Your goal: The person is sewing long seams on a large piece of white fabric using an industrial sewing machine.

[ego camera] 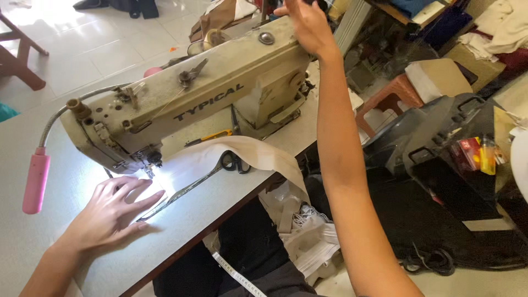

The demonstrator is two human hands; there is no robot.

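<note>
L hand (113,212) lies flat, fingers spread on the cream fabric strip (231,154) just left of the needle; R hand (308,25) grips the sewing machine (209,93) handwheel end.

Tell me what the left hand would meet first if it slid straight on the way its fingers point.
Probably the presser foot of the sewing machine. The left hand lies flat on the lit cloth strip, fingers aimed up and right towards it, though depth is unclear.

Beige fabric strip (242,151) — flat under the sewing machine (209,93).
</note>
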